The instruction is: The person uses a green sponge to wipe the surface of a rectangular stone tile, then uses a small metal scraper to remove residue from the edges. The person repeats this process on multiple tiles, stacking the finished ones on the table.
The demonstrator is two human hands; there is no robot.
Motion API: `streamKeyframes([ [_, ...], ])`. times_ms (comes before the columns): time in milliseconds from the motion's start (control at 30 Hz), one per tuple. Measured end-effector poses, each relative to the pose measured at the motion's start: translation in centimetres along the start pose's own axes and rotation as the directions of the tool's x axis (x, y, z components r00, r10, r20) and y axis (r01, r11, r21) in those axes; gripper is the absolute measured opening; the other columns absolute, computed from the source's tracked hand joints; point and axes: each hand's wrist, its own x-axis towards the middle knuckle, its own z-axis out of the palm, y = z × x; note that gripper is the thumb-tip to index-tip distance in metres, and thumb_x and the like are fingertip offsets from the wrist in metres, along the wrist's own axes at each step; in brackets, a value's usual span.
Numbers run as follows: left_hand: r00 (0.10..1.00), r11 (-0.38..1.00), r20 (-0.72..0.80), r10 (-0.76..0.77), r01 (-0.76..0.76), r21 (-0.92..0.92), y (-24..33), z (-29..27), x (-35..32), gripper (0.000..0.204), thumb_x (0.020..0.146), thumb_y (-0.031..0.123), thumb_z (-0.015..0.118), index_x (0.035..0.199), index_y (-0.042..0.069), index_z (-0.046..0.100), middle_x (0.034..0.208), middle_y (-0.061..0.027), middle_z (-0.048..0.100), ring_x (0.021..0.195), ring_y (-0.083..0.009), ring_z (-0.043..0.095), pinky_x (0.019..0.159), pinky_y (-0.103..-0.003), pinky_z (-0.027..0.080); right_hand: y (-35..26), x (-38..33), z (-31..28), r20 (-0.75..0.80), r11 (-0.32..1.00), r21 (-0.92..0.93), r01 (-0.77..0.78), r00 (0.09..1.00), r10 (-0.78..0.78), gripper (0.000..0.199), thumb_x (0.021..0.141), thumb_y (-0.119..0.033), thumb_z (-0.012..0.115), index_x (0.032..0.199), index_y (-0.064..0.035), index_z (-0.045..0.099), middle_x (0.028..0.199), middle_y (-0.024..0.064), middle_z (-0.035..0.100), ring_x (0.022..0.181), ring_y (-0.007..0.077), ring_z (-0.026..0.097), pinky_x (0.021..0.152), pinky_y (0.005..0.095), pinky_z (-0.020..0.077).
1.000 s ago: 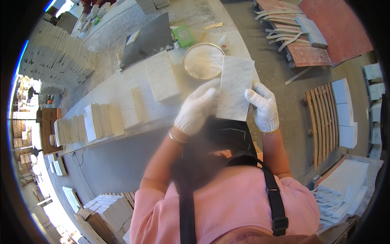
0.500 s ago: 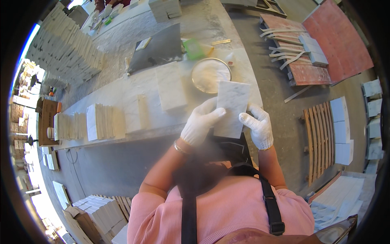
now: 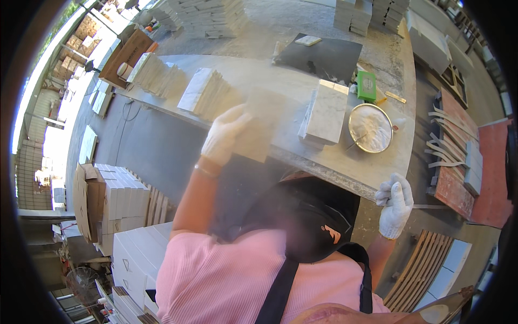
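Observation:
A thin pale marble tile (image 3: 261, 127), blurred in the picture, hangs partly over the table's near edge. My left hand (image 3: 224, 135), in a white glove, grips it by its left side. To the left of that hand a row of upright marble tiles (image 3: 202, 93) stands on the table. My right hand (image 3: 395, 208), also gloved, is off the table's right front corner, its fingers curled in with nothing visible in them. Beyond it sits a round metal bowl (image 3: 350, 129) of white powder. A stack of marble tiles (image 3: 328, 110) lies left of the bowl.
Behind the bowl are a green box (image 3: 367, 86) and a dark slab (image 3: 318, 58) with a small tile on it. A further tile row (image 3: 151, 73) and a cardboard box (image 3: 127, 56) stand far left. A slatted wooden pallet (image 3: 421, 264) is at right.
My right hand has let go of the tile and moved right. My left hand has carried the tile leftward, toward the upright tiles. The view has swung to the left.

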Motion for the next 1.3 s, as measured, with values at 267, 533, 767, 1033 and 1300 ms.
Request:
streamKeyframes([
  [267, 0.979, 0.93, -0.202, -0.036, 0.107, 0.352, -7.0, -5.8, 9.9, 0.044, 0.099, 0.023, 0.069, 0.135, -0.001, 0.067, 0.12, -0.0087, 0.074, 0.108, -0.0146, 0.068, 0.093, -0.029, 0.054, -0.2, -0.1, 1.2, 0.035, 0.996, -0.069, -0.055, 0.998, 0.057, 0.03, 0.102, -0.021, 0.065, 0.123, -0.0004, 0.068, 0.09, 0.0087, 0.073, 0.069, 0.0165, 0.068, 0.059, 0.0272, 0.0501],
  [533, 0.982, 0.277, -0.168, 0.083, 0.139, 0.951, -4.6, -2.6, 11.4, 0.096, 0.078, 0.059, 0.074, 0.154, 0.008, 0.048, 0.146, -0.029, 0.056, 0.123, -0.0441, 0.063, 0.103, -0.051, 0.051, -0.4, 0.4, 2.5, -0.013, 0.975, -0.141, -0.17, 0.985, 0.17, 0.03, 0.102, -0.022, 0.065, 0.123, -0.0005, 0.068, 0.088, 0.0107, 0.074, 0.066, 0.0156, 0.069, 0.055, 0.0249, 0.051],
  [767, 0.994, 0.121, -0.103, -0.029, 0.106, 0.987, -5.1, 1.3, 13.7, 0.121, 0.061, 0.058, 0.082, 0.162, 0.011, 0.034, 0.161, -0.0327, 0.034, 0.132, -0.0473, 0.056, 0.104, -0.052, 0.051, -1.4, 0.3, 3.8, 0.117, 0.986, -0.085, -0.146, 0.981, 0.156, 0.029, 0.101, -0.017, 0.065, 0.124, -0.0003, 0.069, 0.091, 0.0083, 0.074, 0.071, 0.0149, 0.069, 0.062, 0.0269, 0.0527],
  [1033, 0.999, 0.075, -0.045, 0.011, 0.044, 0.996, -5.2, 1.1, 14.2, 0.113, 0.059, 0.049, 0.083, 0.16, 0.021, 0.039, 0.152, -0.0305, 0.044, 0.128, -0.0467, 0.059, 0.103, -0.051, 0.052, -0.6, -0.6, 2.4, 0.042, 0.975, -0.069, -0.212, 0.976, 0.215, 0.029, 0.1, -0.015, 0.064, 0.125, -0.0001, 0.069, 0.091, 0.0083, 0.074, 0.071, 0.0161, 0.069, 0.061, 0.0279, 0.0521],
  [1300, 0.998, 0.074, -0.059, 0.012, 0.058, 0.996, -5.0, 1.3, 14.5, 0.1, 0.062, 0.049, 0.083, 0.152, 0.021, 0.05, 0.142, -0.0285, 0.055, 0.127, -0.0441, 0.06, 0.102, -0.051, 0.053, -0.8, -0.4, 3.4, 0.094, 0.976, -0.039, -0.212, 0.972, 0.215, 0.028, 0.1, -0.014, 0.064, 0.124, 0.0011, 0.069, 0.09, 0.0066, 0.073, 0.072, 0.0142, 0.068, 0.061, 0.0264, 0.0512],
])
